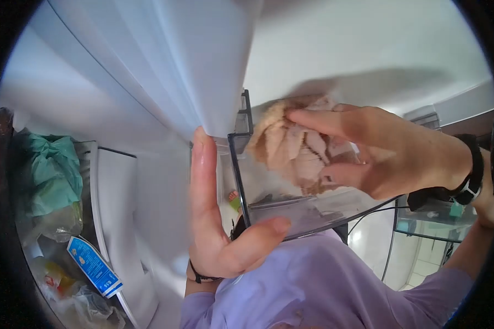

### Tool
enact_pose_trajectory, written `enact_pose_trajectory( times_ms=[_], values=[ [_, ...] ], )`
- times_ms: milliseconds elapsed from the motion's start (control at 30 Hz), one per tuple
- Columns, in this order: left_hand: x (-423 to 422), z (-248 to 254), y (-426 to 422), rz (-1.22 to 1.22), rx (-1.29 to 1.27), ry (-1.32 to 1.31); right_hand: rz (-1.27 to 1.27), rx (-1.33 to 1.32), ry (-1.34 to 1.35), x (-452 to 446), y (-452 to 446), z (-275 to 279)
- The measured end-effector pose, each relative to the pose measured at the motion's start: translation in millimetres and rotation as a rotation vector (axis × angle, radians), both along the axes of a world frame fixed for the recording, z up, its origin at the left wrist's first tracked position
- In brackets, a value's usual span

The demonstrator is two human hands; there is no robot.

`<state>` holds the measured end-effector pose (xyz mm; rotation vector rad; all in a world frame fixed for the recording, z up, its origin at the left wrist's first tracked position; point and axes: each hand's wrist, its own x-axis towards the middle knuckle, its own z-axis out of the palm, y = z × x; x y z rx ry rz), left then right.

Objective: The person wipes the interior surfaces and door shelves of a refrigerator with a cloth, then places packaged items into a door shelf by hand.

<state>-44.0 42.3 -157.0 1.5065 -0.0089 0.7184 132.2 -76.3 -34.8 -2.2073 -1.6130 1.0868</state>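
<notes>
My right hand (pixel 389 151) grips a crumpled beige and pinkish cloth (pixel 296 142), bunched between thumb and fingers. The cloth lies over a clear plastic bin (pixel 280 211) with a dark rim, and it hides part of the far side. At the bin's near left corner is my left hand (pixel 219 236), its thumb laid across the rim and its index finger stretched upward. The other left fingers are hidden behind the bin. That index fingertip sits close to the lower edge of a white panel (pixel 203 66).
To the left, an open refrigerator compartment holds a green plastic bag (pixel 55 170), clear bags (pixel 93 310) and a blue-and-white carton (pixel 93 266) beside a white drawer front (pixel 115 214). A glass-topped surface (pixel 431 225) stands at the right, with a dark cable near it.
</notes>
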Motion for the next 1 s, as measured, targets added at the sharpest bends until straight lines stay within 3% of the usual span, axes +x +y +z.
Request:
enact_pose_trajectory(
  times_ms=[167,300,367,467,600,700,867,1000],
  values=[
    [7.7,-0.8,-6.1,0.004,-0.136,-0.063,0.038,-0.067,0.055,-5.1,31.7,-4.2],
    [5.8,-1.6,-6.3,0.139,0.168,-0.015,0.196,-0.028,0.051,3.4,42.9,-13.6],
    [7.1,-2.7,-2.4,0.211,0.384,-0.092,0.195,-0.125,-0.070,0.9,51.2,-7.8],
    [15.0,-4.4,3.8,0.293,0.600,-0.266,0.243,-0.327,0.049,3.4,56.8,-4.9],
    [11.3,-5.9,-7.9,0.334,0.377,-0.209,0.418,0.036,0.091,-1.6,23.0,-24.6],
    [9.4,-5.6,-7.7,0.337,0.352,-0.184,0.479,-0.218,-0.127,4.5,16.8,2.4],
    [9.6,-9.1,-6.1,0.305,0.345,-0.195,0.305,0.097,-0.281,10.3,21.3,4.2],
    [6.4,-6.7,-3.6,0.263,0.383,-0.167,0.486,0.264,-0.460,8.6,20.0,-16.3]
  ],
)
